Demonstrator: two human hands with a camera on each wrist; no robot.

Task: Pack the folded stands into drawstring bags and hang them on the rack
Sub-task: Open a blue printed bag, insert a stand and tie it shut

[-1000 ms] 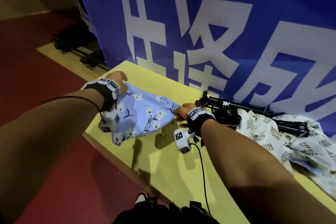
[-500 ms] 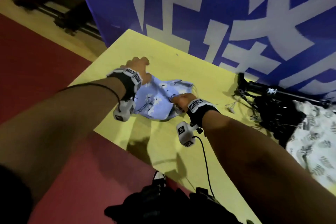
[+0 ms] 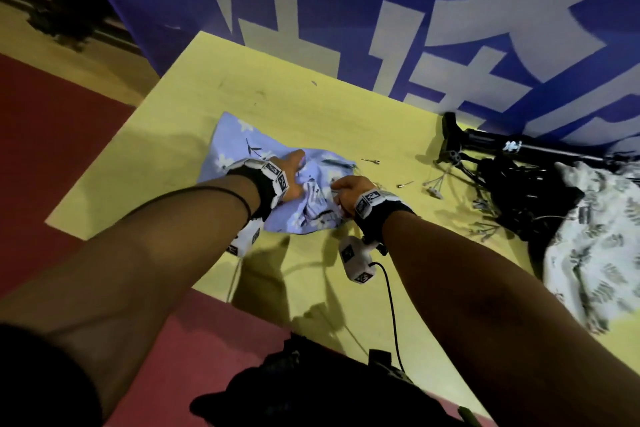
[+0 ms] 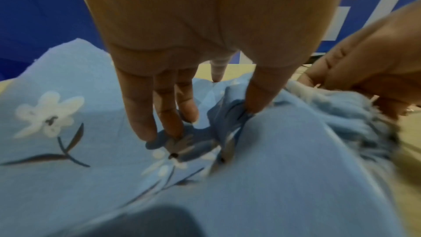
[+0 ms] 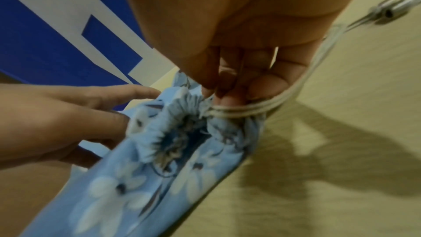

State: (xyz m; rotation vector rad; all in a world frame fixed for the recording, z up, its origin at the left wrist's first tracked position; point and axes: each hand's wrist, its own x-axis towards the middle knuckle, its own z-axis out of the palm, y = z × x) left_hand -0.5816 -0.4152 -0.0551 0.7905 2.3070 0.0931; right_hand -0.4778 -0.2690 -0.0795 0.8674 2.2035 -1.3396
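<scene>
A light blue flowered drawstring bag point(image 3: 242, 146) lies crumpled on the yellow table point(image 3: 311, 94). My left hand point(image 3: 294, 177) bunches its cloth between thumb and fingers point(image 4: 164, 129), close to the bag's mouth. My right hand point(image 3: 341, 189) pinches the gathered mouth point(image 5: 173, 132) together with the pale drawstring point(image 5: 307, 75), which trails off to a metal cord end point(image 5: 387, 10). The folded black stand point(image 3: 512, 156) lies at the back right of the table, apart from both hands.
A white leaf-print bag point(image 3: 595, 246) is heaped over the stand's near end at the right. Loose cord ends point(image 3: 433, 189) lie between the blue bag and the stand. A blue banner point(image 3: 346, 10) rises behind the table. Red floor point(image 3: 52, 149) lies left.
The blue bag was stretched between my hands; now it lies bunched on the table with my hands close together at its mouth. The view has tilted downward.
</scene>
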